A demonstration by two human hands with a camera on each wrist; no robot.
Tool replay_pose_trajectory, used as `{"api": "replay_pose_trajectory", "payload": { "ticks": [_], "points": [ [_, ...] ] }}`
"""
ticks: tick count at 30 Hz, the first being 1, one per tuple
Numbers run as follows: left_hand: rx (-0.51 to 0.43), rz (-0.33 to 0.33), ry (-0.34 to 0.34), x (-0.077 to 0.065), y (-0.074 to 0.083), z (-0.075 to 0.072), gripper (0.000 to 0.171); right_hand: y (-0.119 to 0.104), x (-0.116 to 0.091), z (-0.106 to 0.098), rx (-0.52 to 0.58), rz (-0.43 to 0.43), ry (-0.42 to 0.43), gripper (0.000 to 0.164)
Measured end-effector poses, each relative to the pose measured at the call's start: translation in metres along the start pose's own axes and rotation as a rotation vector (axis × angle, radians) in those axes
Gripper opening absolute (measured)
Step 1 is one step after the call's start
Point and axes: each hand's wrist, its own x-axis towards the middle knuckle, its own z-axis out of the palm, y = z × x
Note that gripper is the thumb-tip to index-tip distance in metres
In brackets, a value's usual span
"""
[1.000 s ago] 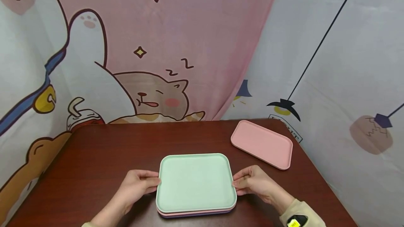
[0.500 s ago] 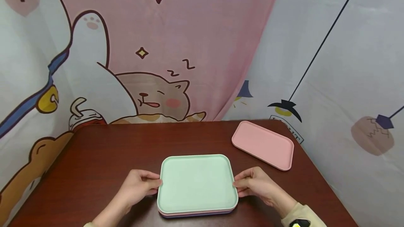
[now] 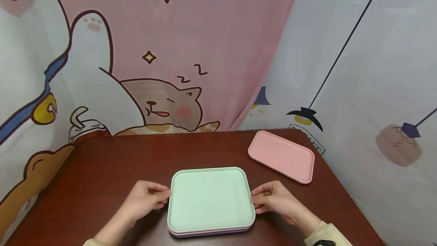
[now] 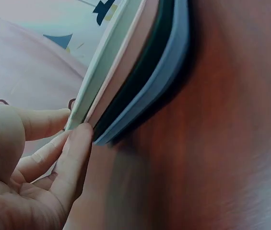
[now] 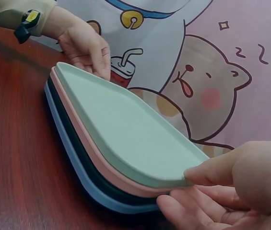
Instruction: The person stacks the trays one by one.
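A light green tray (image 3: 209,200) tops a neat stack near the front of the table. Beneath it lie a pink tray (image 4: 133,55), a dark green tray (image 4: 157,48) and a blue tray (image 4: 177,48). My left hand (image 3: 145,199) pinches the light green tray's left edge, thumb at its rim and fingers below, with one fingertip against the pink tray's edge. On the opposite side, my right hand (image 3: 276,201) holds the right edge between thumb and fingers. The right wrist view shows that thumb on the light green rim, fingers under it beside the pink tray.
A separate pink rectangular tray (image 3: 281,156) lies at an angle at the back right of the dark red-brown table (image 3: 112,162). A cartoon-printed curtain (image 3: 218,48) hangs behind the table and along its sides.
My left thumb has drawn back slightly towards the outside of the light green rim. The head view has shifted a little; the stack and right hand look almost unchanged.
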Motion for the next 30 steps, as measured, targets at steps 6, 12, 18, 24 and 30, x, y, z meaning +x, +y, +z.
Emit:
{"api": "replay_pose_trajectory", "payload": {
  "ticks": [6,12,18,24,30],
  "points": [
    [0.033,0.055,0.009,0.023,0.020,-0.007,0.024,0.005,-0.008,-0.019,0.035,-0.014,0.007,0.034],
    [0.129,0.126,-0.063,0.056,0.055,0.012,0.026,0.002,-0.016,-0.059,0.037,-0.015,0.137,0.038],
    [0.262,0.113,-0.118,0.099,0.081,0.055,0.028,0.004,-0.021,-0.110,-0.090,0.006,0.412,0.041],
    [0.281,0.087,-0.188,0.138,0.097,0.109,0.030,0.011,-0.032,-0.160,-0.143,0.057,0.576,0.048],
    [0.280,0.049,-0.213,0.165,0.112,0.158,0.027,0.023,-0.029,-0.189,-0.134,0.068,0.620,0.049]
  ]
}}
